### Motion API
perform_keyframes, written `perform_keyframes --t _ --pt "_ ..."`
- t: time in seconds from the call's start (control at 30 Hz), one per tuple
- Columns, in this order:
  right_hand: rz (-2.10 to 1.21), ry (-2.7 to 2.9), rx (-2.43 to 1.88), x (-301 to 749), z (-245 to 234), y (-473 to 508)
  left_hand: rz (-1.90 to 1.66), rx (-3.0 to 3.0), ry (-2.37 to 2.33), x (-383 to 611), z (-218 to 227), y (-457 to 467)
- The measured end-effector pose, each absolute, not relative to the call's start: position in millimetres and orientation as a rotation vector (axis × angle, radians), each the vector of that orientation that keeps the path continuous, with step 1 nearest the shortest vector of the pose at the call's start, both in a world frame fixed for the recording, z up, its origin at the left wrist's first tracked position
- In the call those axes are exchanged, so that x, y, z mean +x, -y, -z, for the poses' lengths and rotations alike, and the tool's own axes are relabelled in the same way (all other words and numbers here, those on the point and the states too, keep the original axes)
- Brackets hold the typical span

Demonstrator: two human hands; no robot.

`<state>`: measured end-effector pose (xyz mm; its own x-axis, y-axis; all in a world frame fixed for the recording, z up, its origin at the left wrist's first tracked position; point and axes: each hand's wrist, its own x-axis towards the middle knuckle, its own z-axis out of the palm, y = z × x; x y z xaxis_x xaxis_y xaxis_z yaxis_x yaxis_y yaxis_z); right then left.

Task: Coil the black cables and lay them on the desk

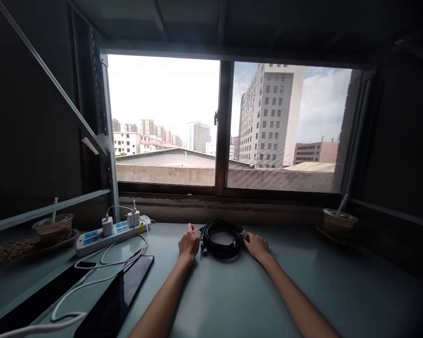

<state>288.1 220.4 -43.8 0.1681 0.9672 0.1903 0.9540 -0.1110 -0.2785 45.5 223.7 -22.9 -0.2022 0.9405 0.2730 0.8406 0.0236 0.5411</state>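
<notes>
A black cable [223, 252] lies coiled in several loops on the grey-blue table, with connector ends showing at its edge. My left hand [189, 241] rests on the table just left of the coil, fingers curled in; whatever is inside them, if anything, is hidden. On the coil's other side, my right hand [256, 246] pinches the cable near a small greyish end at the loops' right edge.
At the left, a white power strip [118, 233] carries two plugged-in chargers and white cords. Dark flat devices, one of them a tablet [121, 293], lie before it. Lidded cups with straws stand far left [54, 227] and right [339, 223]. A window [222, 126] is behind the table.
</notes>
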Motion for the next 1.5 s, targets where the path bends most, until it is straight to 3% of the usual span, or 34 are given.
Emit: perform_keyframes --t 0.5,0.83,0.93,1.0,1.13,1.27,1.4,1.5 --pt "-0.013 1.852 -2.138 290.8 49.8 -225.9 -1.055 1.831 -2.032 47.2 22.3 -220.9" --pt "0.006 1.855 -2.089 288.8 49.8 -228.7 -1.526 1.719 -1.864 68.5 -22.6 -203.1" --pt "0.008 1.839 -2.078 287.4 46.5 -227.9 -1.695 1.745 -1.641 89.4 -52.1 -177.2" --pt "0.006 1.824 -2.078 286.9 44.7 -228.1 -1.875 1.661 -1.096 102.7 -70.8 -147.3" --pt "-0.025 1.814 -2.084 286.3 43.0 -229.5 -1.771 1.689 -0.554 116.9 -89.7 -81.5" --pt "-0.074 1.803 -2.101 286.7 42.7 -230.3 -1.673 2.288 -0.349 113.9 -82.4 -75.3" --pt "-0.093 1.783 -2.096 287.8 41.3 -229.6 -1.954 2.213 -0.929 98.1 -71.6 -133.8" --pt "-0.086 1.766 -2.090 288.0 38.8 -227.8 -1.730 1.869 -1.432 82.7 -70.2 -174.7"
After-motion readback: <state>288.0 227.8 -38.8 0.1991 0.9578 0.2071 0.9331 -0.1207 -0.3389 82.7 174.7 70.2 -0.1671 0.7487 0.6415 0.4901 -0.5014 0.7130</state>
